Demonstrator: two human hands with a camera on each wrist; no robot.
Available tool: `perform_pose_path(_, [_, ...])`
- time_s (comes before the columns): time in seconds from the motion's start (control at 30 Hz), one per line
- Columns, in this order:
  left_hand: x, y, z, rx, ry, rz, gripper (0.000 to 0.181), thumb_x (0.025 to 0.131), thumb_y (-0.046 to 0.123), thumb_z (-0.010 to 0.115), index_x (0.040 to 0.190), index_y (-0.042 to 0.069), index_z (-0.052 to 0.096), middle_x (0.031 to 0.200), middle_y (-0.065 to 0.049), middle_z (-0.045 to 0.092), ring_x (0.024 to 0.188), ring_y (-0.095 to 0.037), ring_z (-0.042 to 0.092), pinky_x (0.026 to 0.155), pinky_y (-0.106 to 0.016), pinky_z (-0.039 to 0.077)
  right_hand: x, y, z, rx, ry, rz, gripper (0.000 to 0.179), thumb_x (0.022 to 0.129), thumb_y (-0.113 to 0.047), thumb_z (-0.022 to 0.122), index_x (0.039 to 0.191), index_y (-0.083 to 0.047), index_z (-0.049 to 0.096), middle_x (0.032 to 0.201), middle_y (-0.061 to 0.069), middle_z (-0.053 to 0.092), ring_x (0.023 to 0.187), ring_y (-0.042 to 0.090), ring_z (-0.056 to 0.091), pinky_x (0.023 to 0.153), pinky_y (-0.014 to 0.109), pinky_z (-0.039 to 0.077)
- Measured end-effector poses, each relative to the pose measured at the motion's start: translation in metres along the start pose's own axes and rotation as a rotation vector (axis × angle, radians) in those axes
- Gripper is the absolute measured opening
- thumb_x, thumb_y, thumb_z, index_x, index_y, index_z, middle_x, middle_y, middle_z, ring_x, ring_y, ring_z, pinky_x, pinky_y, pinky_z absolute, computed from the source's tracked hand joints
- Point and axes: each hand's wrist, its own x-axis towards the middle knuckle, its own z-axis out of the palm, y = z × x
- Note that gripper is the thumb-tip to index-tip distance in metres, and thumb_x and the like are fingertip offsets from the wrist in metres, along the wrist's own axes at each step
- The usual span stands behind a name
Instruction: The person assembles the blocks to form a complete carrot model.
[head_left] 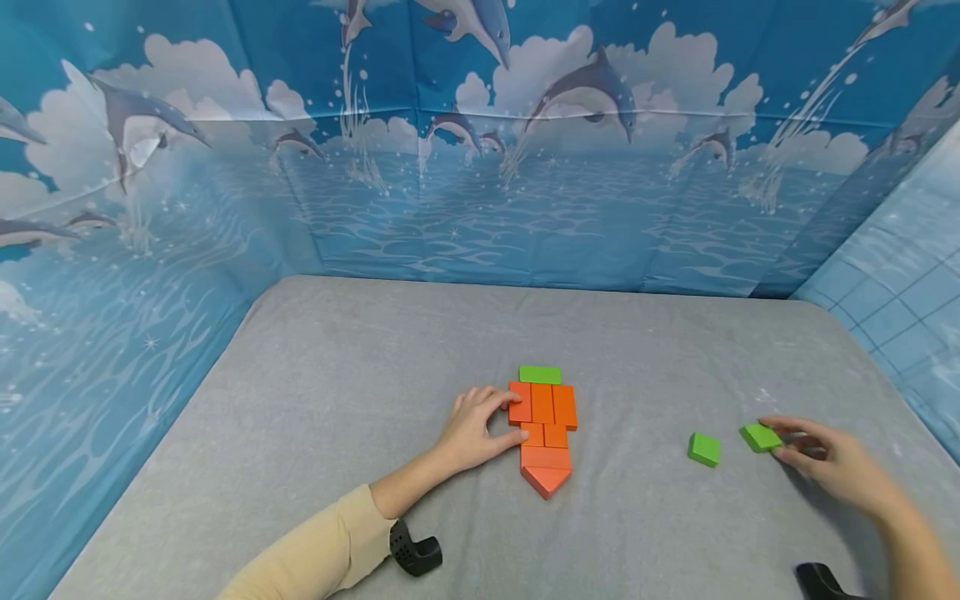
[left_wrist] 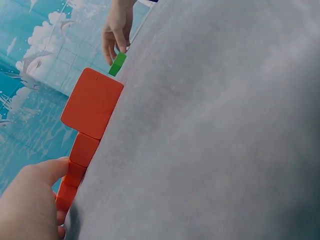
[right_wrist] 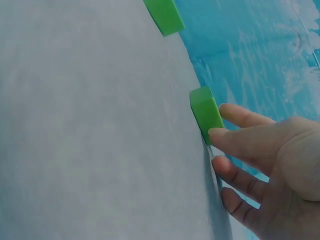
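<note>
Orange blocks point(head_left: 542, 403) lie flat on the grey cloth in a joined figure, with a pointed orange block point(head_left: 546, 481) at the near end and a green block point(head_left: 540, 374) across the far end. My left hand point(head_left: 474, 429) touches the figure's left side with thumb and fingertips; in the left wrist view the thumb meets an orange block point(left_wrist: 85, 149). Over at the right, my right hand point(head_left: 836, 458) pinches a green block point(head_left: 761, 437) between thumb and finger, also visible in the right wrist view point(right_wrist: 206, 115). A second loose green block point(head_left: 704, 449) lies left of it.
Grey cloth point(head_left: 360, 358) covers the table under everything. A blue dolphin-print curtain point(head_left: 465, 200) hangs along the back and left, and tile-patterned sheeting point(head_left: 907, 292) borders the right. Black devices sit near both wrists, one by the left sleeve point(head_left: 416, 550).
</note>
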Motion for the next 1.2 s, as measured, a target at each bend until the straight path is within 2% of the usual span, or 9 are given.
perform_pose_path(0.07, [0.0, 0.0, 0.0, 0.003, -0.001, 0.0, 0.046, 0.078, 0.042, 0.067, 0.116, 0.018, 0.059, 0.105, 0.002, 0.056, 0.093, -0.013, 0.045, 0.086, -0.037, 0.03, 0.001, -0.002, -0.001, 0.032, -0.01, -0.009, 0.04, 0.085, -0.014, 0.065, 0.12, 0.002, 0.054, 0.099, -0.016, 0.055, 0.073, -0.012, 0.046, 0.054, 0.025, 0.044])
perform_pose_path(0.13, [0.0, 0.0, 0.0, 0.001, 0.0, -0.001, 0.045, 0.078, 0.042, 0.067, 0.116, 0.018, 0.059, 0.105, 0.002, 0.056, 0.094, -0.013, 0.045, 0.086, -0.037, 0.03, 0.001, -0.004, 0.0, 0.053, -0.016, -0.008, 0.043, 0.084, -0.016, 0.067, 0.121, 0.002, 0.053, 0.095, -0.024, 0.048, 0.073, -0.01, 0.047, 0.055, 0.025, 0.044])
perform_pose_path(0.37, [0.0, 0.0, 0.0, 0.004, 0.0, -0.003, 0.045, 0.078, 0.042, 0.068, 0.116, 0.018, 0.059, 0.105, 0.002, 0.056, 0.094, -0.013, 0.045, 0.086, -0.037, 0.03, 0.002, -0.011, 0.002, 0.059, -0.03, 0.074, 0.055, 0.082, -0.023, 0.069, 0.121, 0.008, 0.047, 0.098, 0.01, 0.055, 0.069, -0.005, 0.045, 0.053, 0.025, 0.042])
perform_pose_path(0.6, [0.0, -0.001, 0.0, 0.004, 0.008, 0.006, 0.045, 0.078, 0.041, 0.067, 0.116, 0.017, 0.058, 0.105, 0.001, 0.056, 0.094, -0.013, 0.045, 0.088, -0.038, 0.029, 0.005, -0.01, 0.006, 0.026, 0.026, 0.091, 0.05, 0.081, -0.024, 0.07, 0.114, 0.009, 0.052, 0.094, 0.012, 0.057, 0.066, -0.003, 0.044, 0.052, 0.024, 0.041])
perform_pose_path(0.8, [0.0, -0.001, 0.0, -0.002, 0.014, 0.012, 0.045, 0.078, 0.041, 0.068, 0.115, 0.017, 0.059, 0.103, 0.001, 0.056, 0.094, -0.013, 0.045, 0.088, -0.038, 0.029, 0.007, -0.015, 0.006, 0.007, 0.071, 0.041, 0.046, 0.081, -0.021, 0.07, 0.113, 0.008, 0.055, 0.092, 0.015, 0.059, 0.065, -0.007, 0.044, 0.051, 0.024, 0.04])
perform_pose_path(0.9, [-0.001, -0.001, 0.0, -0.003, 0.015, 0.011, 0.045, 0.078, 0.041, 0.068, 0.115, 0.017, 0.059, 0.104, 0.001, 0.056, 0.094, -0.013, 0.045, 0.087, -0.038, 0.03, 0.013, -0.026, 0.004, 0.002, 0.091, 0.011, 0.047, 0.081, -0.024, 0.07, 0.115, 0.005, 0.056, 0.096, 0.018, 0.058, 0.068, -0.011, 0.043, 0.051, 0.024, 0.041])
perform_pose_path(0.97, [-0.001, -0.001, 0.0, -0.002, 0.015, 0.011, 0.045, 0.078, 0.041, 0.068, 0.115, 0.017, 0.059, 0.105, 0.001, 0.056, 0.094, -0.014, 0.045, 0.086, -0.038, 0.03, 0.02, -0.036, 0.003, 0.009, 0.098, -0.009, 0.048, 0.082, -0.026, 0.069, 0.117, 0.003, 0.056, 0.101, 0.021, 0.057, 0.073, -0.008, 0.045, 0.055, 0.027, 0.042])
perform_pose_path(1.07, [-0.001, -0.001, -0.001, 0.001, 0.01, 0.013, 0.046, 0.078, 0.041, 0.067, 0.116, 0.017, 0.058, 0.105, 0.001, 0.056, 0.094, -0.014, 0.045, 0.087, -0.038, 0.03, 0.034, -0.05, 0.006, 0.014, 0.144, -0.047, 0.047, 0.082, -0.033, 0.068, 0.118, -0.004, 0.057, 0.102, 0.015, 0.057, 0.074, -0.005, 0.047, 0.054, 0.029, 0.043])
perform_pose_path(1.2, [-0.001, 0.0, -0.001, 0.011, 0.004, 0.02, 0.046, 0.079, 0.041, 0.066, 0.117, 0.017, 0.057, 0.106, 0.001, 0.055, 0.094, -0.014, 0.045, 0.089, -0.039, 0.029, 0.056, -0.079, 0.015, 0.055, 0.171, -0.091, 0.047, 0.082, -0.034, 0.068, 0.116, -0.004, 0.057, 0.101, 0.012, 0.056, 0.078, 0.008, 0.052, 0.057, 0.033, 0.042])
